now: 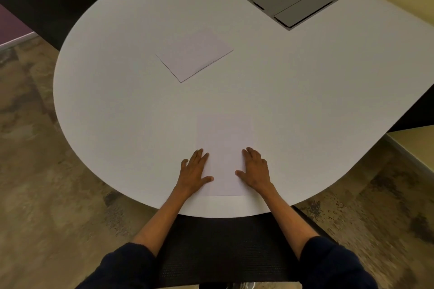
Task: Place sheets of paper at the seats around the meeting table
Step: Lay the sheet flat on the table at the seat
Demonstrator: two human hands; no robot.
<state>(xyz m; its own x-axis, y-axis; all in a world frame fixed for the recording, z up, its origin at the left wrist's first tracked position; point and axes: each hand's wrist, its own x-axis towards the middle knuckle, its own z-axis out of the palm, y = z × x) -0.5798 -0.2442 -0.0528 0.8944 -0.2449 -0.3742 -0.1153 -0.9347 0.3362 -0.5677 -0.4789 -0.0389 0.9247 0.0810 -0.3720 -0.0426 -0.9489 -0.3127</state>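
We see the white meeting table (117, 101), with a black chair (223, 248) under its near edge. A gray cable box (292, 2) sunk in the tabletop has 2 flaps closed, so its inside is hidden. A paper stack (193, 56) lies mid-table, turned diagonally. 1 sheet (224, 143) lies at the near edge, its long axis pointing straight away from us. The left hand (193, 172) and right hand (254, 170) rest flat on its 2 long sides, fingers straight and slightly apart.

white table (131, 91), pale white paper sheets (224, 134), grey hatch (292, 2), mottled brown floor (47, 171), dark sleeves (122, 267)
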